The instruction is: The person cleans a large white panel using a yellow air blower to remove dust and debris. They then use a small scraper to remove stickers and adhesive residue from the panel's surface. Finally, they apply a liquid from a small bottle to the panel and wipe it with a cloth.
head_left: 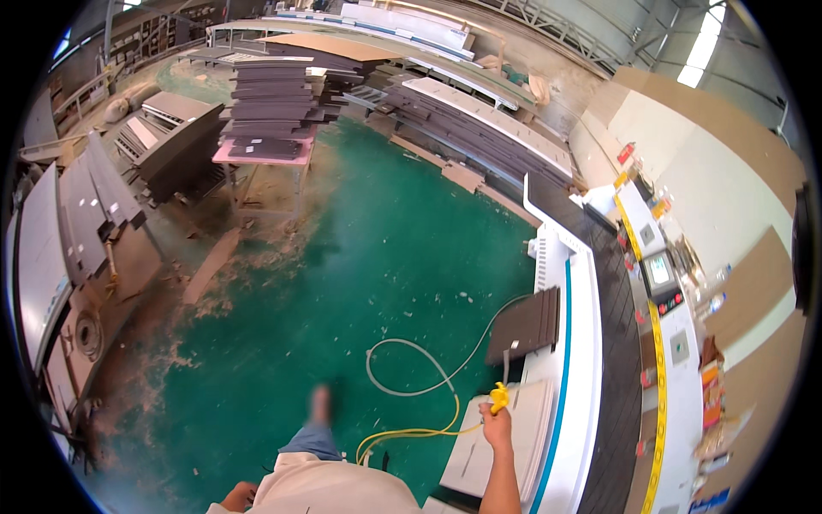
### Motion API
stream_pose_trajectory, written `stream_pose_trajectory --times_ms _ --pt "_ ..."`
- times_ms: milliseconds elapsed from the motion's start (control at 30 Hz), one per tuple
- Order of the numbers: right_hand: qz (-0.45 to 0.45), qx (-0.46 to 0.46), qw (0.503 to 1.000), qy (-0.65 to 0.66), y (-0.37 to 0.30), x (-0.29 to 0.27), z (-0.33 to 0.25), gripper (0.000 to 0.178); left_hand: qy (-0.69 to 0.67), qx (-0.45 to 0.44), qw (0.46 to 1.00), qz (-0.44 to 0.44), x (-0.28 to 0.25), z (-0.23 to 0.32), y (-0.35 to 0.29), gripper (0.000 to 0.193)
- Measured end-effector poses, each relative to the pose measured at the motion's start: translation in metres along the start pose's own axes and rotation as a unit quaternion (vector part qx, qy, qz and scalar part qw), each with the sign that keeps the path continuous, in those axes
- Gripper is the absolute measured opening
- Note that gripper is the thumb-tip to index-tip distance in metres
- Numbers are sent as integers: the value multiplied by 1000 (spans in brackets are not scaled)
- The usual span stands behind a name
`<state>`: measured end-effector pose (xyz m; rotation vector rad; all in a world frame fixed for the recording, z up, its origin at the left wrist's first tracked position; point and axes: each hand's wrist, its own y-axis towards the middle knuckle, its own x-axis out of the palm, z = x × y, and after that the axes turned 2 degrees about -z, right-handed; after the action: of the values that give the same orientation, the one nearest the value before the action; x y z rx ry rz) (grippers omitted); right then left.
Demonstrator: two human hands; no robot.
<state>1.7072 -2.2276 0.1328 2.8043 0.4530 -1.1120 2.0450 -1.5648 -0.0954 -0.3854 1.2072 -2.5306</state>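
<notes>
My right hand (497, 426) is closed round a yellow air blow gun (499, 397), its nozzle pointing away from me. From it a hose (411, 433), yellow near the gun and grey further on, loops across the green floor. Below the gun lies a stack of pale panels (488, 445), with a stack of dark brown boards (527, 325) just beyond. At the lower edge, beside my body, hangs my left hand (238, 495); only part of it shows and its fingers are hard to make out.
Along my right runs a long white machine (582, 360) with a dark bed and a small screen (658, 271). Dark boards are piled on a pink-topped stand (282, 159) ahead. More panels (86, 206) lean at the left. Dust and scraps (214, 274) lie on the floor.
</notes>
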Motion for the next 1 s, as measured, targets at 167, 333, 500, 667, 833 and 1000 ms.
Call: stream_pose_trajectory --times_ms 167,333,500,667,833,1000 --pt "-103 61 993 8 181 63 -23 48 455 -137 879 36 -67 151 189 15" --pt "-149 207 967 28 312 77 -95 56 402 -97 885 213 -167 461 415 19" --pt "-121 304 813 481 461 105 -88 47 185 168 936 248 -133 875 566 28" --pt "-144 270 555 773 668 214 -107 45 109 255 941 192 -130 1088 687 30" --pt "-182 295 577 740 904 241 -172 47 389 -12 914 116 -146 1100 780 17" --pt "-147 194 679 692 1117 203 -258 56 190 -222 946 143 -148 1065 829 14"
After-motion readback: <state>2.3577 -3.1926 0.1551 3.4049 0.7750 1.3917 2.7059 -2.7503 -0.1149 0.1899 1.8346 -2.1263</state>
